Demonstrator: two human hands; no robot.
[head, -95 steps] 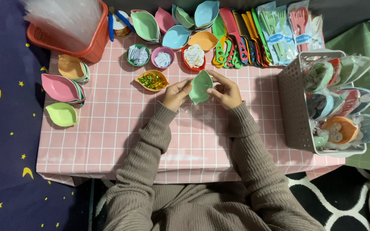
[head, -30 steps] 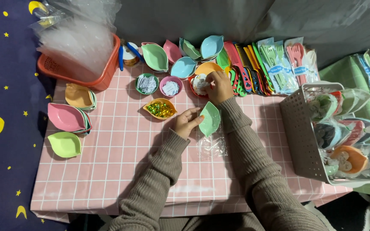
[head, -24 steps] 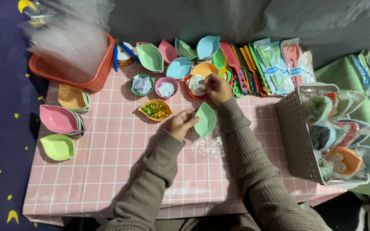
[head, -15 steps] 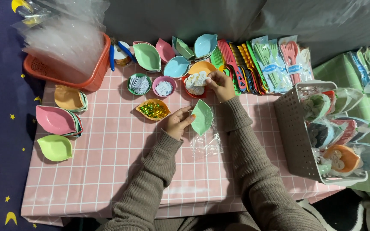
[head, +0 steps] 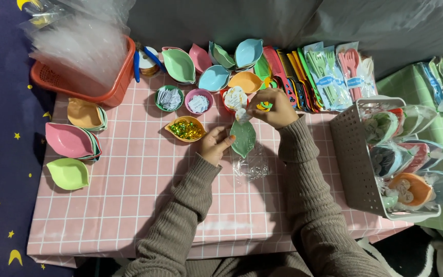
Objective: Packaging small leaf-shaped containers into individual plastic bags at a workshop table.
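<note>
Left hand (head: 212, 144) is clamped on a green leaf-shaped plastic dish (head: 243, 138), held just above the pink checked tablecloth (head: 129, 195), w/ a clear plastic bag (head: 251, 166) just below the dish. Right hand (head: 273, 106), just above the dish, is pinched on a small white item; can't tell what. Risk, imo: item misses the tilted dish and drops among the crinkled bag's folds.

Small item pinched in right hand (head: 273, 106): too small to be identified. Orange basket (head: 85, 87): cut off at top edge. Grey crate (head: 357, 164) contents: blurred by wrapping.
</note>
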